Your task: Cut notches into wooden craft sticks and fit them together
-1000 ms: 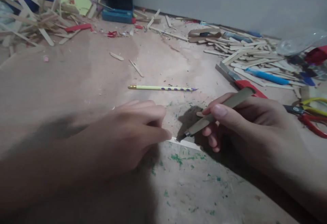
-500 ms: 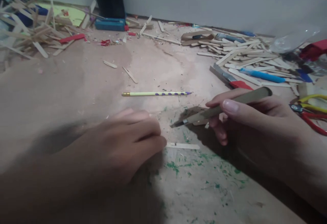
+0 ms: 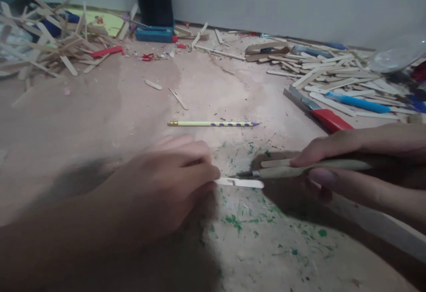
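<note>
My left hand (image 3: 179,176) is closed on one end of a pale wooden popsicle stick (image 3: 249,183), whose free end points right just above the table. A small dark mark or notch shows on the stick near my fingertips. My right hand (image 3: 342,163) grips a carving knife (image 3: 282,171) with a wooden handle, held nearly level. Its dark blade tip is at the stick's upper edge, close to my left fingers; whether it touches I cannot tell. Another popsicle stick (image 3: 274,163) lies behind the knife, partly hidden by my right hand. A yellow pencil (image 3: 213,124) with purple spots lies beyond both hands.
A box cutter (image 3: 319,112) with a red handle lies behind my right hand. Popsicle sticks (image 3: 333,76) are heaped at the right with a blue pen (image 3: 357,102); another pile (image 3: 60,39) is at the left. Green scraps (image 3: 234,221) dot the tabletop. A wall (image 3: 266,3) rises behind.
My right hand has moved right and lowered the knife from a slant to nearly level, its tip now by the stick. The view has shifted slightly left; my left hand keeps its hold.
</note>
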Demonstrator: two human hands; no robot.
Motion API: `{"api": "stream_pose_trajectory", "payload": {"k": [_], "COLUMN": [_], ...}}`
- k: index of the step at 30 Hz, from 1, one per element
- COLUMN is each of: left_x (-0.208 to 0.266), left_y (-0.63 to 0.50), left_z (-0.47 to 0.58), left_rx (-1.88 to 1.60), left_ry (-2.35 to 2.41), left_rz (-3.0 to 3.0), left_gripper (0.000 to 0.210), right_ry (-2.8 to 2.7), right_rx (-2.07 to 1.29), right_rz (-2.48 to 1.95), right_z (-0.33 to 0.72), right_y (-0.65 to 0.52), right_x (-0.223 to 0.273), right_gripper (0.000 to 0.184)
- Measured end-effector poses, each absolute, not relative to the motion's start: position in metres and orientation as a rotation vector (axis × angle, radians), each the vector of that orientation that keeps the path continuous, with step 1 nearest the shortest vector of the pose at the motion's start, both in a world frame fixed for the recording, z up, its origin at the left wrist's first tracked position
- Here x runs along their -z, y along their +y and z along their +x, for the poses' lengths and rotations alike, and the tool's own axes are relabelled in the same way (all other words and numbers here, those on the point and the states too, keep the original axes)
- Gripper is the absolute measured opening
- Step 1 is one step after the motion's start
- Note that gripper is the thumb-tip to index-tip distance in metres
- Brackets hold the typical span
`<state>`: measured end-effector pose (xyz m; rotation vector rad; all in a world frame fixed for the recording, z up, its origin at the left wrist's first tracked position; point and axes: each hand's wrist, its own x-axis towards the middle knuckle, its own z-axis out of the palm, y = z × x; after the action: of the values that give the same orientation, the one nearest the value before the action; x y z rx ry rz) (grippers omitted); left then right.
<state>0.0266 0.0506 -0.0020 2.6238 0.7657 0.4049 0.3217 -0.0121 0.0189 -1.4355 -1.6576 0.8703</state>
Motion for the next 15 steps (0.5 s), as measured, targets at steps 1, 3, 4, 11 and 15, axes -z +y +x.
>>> {"api": "stream_pose_trajectory", "payload": {"k": [1, 3, 4, 11, 15], "left_x": [0.003, 0.003, 0.004, 0.010, 0.012], "left_y": [0.050, 0.050, 0.050, 0.051, 0.049], "left_z": [0.029, 0.033, 0.035, 0.040, 0.040], "left_rx": [-0.415, -0.424, -0.426, -0.433, -0.447], "left_ry": [0.768, 0.768, 0.766, 0.726, 0.721], "left_rz": [2.622, 2.621, 2.621, 2.625, 2.632], "left_gripper": [0.016, 0.016, 0.016, 0.014, 0.013], "right_ry": [-1.624, -1.719, -1.801, -1.930, -1.970], "right_rx": [-0.836, -0.795, -0.762, -0.673, -0.736], "right_rz": [-1.482, -1.475, -1.452, -1.444, -1.407], "right_z": [0.320, 0.318, 0.319, 0.334, 0.333], "right_y": [-0.014, -0.015, -0.015, -0.013, -0.017], "right_x": [-0.018, -0.016, -0.015, -0.011, -0.011], "right_gripper": [0.007, 0.004, 0.007, 0.011, 0.011]}}
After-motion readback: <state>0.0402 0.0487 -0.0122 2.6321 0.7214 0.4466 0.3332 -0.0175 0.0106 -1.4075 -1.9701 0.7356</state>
